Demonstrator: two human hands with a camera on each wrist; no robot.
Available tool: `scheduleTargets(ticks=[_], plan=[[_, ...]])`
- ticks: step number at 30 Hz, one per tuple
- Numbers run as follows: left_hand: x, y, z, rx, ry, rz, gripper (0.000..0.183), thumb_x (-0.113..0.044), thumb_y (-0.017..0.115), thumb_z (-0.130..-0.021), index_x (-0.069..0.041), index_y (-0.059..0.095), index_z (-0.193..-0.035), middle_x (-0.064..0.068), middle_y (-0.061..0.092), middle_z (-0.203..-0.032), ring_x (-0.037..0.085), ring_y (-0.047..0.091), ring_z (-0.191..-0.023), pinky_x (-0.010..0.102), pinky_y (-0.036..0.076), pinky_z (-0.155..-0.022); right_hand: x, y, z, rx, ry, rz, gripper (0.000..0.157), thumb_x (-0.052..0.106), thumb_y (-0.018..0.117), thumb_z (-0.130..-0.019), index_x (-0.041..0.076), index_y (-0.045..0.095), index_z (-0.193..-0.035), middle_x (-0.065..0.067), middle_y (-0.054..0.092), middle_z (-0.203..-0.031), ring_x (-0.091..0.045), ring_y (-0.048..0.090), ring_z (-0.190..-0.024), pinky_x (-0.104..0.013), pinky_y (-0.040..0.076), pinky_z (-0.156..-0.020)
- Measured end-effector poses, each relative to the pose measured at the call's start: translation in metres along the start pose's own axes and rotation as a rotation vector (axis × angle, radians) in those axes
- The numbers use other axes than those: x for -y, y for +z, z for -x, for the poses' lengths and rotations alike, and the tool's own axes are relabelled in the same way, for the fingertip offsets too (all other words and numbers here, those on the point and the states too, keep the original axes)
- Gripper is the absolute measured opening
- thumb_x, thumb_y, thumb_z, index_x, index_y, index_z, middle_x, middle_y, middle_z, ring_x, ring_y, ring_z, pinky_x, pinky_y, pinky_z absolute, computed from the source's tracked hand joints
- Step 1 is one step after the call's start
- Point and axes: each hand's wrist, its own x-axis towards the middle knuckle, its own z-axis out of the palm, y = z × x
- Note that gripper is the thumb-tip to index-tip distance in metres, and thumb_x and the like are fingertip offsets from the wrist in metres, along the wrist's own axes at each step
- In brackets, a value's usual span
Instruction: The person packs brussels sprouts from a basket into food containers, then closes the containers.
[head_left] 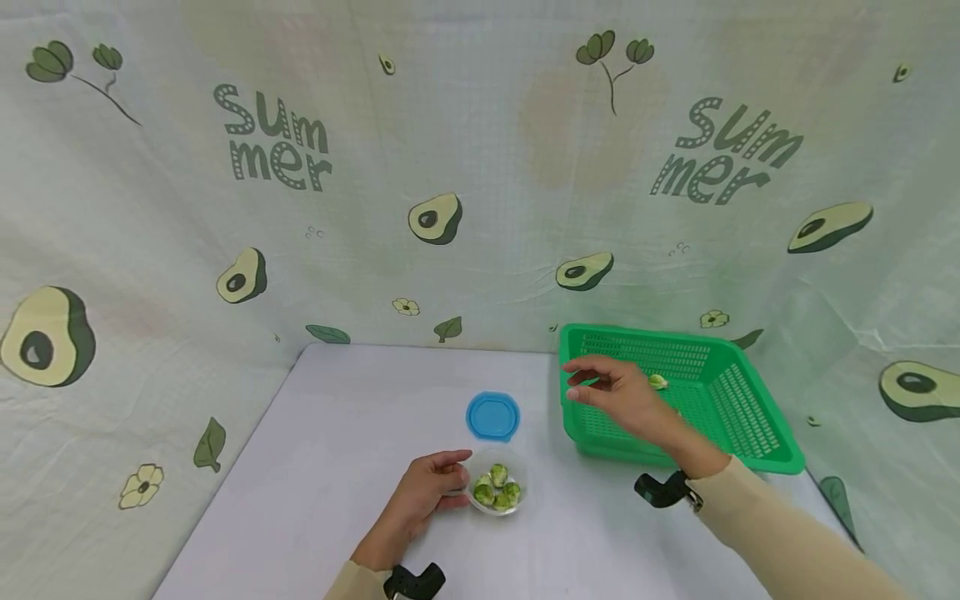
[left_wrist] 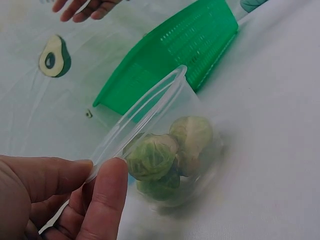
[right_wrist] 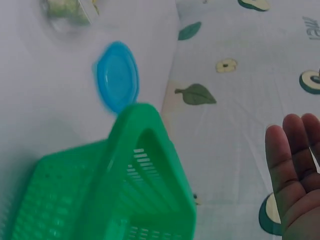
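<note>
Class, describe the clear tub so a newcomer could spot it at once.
On the white table, look left of the green basket to the round blue lid. Just nearer the head camera is the clear tub, pinched by the left hand. Unlike the basket and lid, it is see-through, with Brussels sprouts inside.

Head view: the right-hand grip (head_left: 609, 386) and forearm covered part of the green basket (head_left: 652, 332). Inside it, 1 pale green piece (head_left: 658, 382) was too small for detail; a 2nd scrap (head_left: 679, 412) showed too little to identify. The bottom edge cut off the desk (head_left: 337, 467) and both sleeves (head_left: 795, 525).

Left wrist view: left-hand grip (left_wrist: 102, 200) cropped by the edges; clear cup (left_wrist: 192, 102) hid part of the basket. Sprouts (left_wrist: 151, 157) overlapped, count unclear there.

Right wrist view: cup and contents blurred, cut by the top edge. Right-hand grip was cropped at right, basket at bottom, its floor mostly hidden.
</note>
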Motion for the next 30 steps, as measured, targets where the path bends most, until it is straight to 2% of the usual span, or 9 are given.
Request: scheduleTargets(ticks=[3,7,12,19,22,27,30], plan=[[0.0,0.0,0.0,-0.004,0.0,-0.002,0.05,0.005,0.071,-0.093,0.008,0.06,-0.142,0.002,0.063,-0.097,0.012,0.066,-0.087,0.029,0.066,-0.071,-0.002,-0.016,-0.005,-0.023,-0.008,0.05,0.036,0.016,0.076,-0.099,0.006,0.071,-0.133,-0.021,0.07,-0.128,-0.014,0.07,-0.108,-0.024,0.061,-0.088],[0.001,0.0,0.0,-0.006,-0.001,-0.008,0.051,0.005,0.071,-0.093,0.007,0.06,-0.143,0.004,0.063,-0.098,0.012,0.066,-0.086,0.03,0.066,-0.071,-0.007,-0.035,-0.01,-0.031,0.0,0.101,0.037,0.019,0.075,-0.1,0.009,0.071,-0.135,-0.015,0.072,-0.129,-0.013,0.07,-0.109,-0.023,0.06,-0.088],[0.001,0.0,0.0,-0.001,0.002,-0.013,0.053,0.004,0.071,-0.093,0.008,0.058,-0.144,0.004,0.063,-0.097,0.012,0.066,-0.087,0.03,0.066,-0.071,-0.014,-0.055,-0.015,0.012,0.065,0.122,0.043,0.027,0.073,-0.102,0.012,0.066,-0.141,-0.015,0.071,-0.13,-0.01,0.069,-0.108,-0.027,0.06,-0.091],[0.001,-0.001,0.0,0.004,-0.001,-0.008,0.052,0.005,0.069,-0.095,0.009,0.057,-0.145,0.006,0.063,-0.1,0.014,0.067,-0.087,0.03,0.066,-0.071,-0.031,-0.076,-0.022,0.039,0.13,0.125,0.048,0.03,0.072,-0.102,0.012,0.063,-0.145,-0.017,0.068,-0.136,-0.002,0.067,-0.111,-0.024,0.058,-0.093],[0.002,-0.001,-0.001,0.002,-0.001,-0.01,0.051,0.005,0.068,-0.096,0.009,0.057,-0.145,0.007,0.063,-0.1,0.014,0.067,-0.086,0.03,0.066,-0.071,-0.038,-0.082,-0.023,0.044,0.141,0.148,0.048,0.03,0.071,-0.103,0.011,0.062,-0.147,-0.019,0.067,-0.139,-0.01,0.067,-0.117,-0.03,0.059,-0.095],[0.002,-0.001,-0.002,-0.001,-0.004,-0.02,0.05,0.002,0.07,-0.096,0.008,0.058,-0.145,0.005,0.063,-0.096,0.014,0.066,-0.085,0.03,0.066,-0.071,-0.05,-0.087,-0.026,0.081,0.171,0.225,0.049,0.03,0.071,-0.103,0.011,0.061,-0.147,-0.02,0.064,-0.142,-0.035,0.064,-0.127,-0.048,0.059,-0.099],[0.001,-0.001,-0.001,-0.002,-0.005,-0.024,0.05,0.002,0.07,-0.097,0.008,0.058,-0.145,0.005,0.063,-0.096,0.014,0.066,-0.085,0.03,0.066,-0.071,-0.059,-0.091,-0.027,0.114,0.189,0.273,0.048,0.028,0.071,-0.103,0.01,0.061,-0.147,-0.021,0.063,-0.143,-0.041,0.062,-0.128,-0.056,0.058,-0.099]])
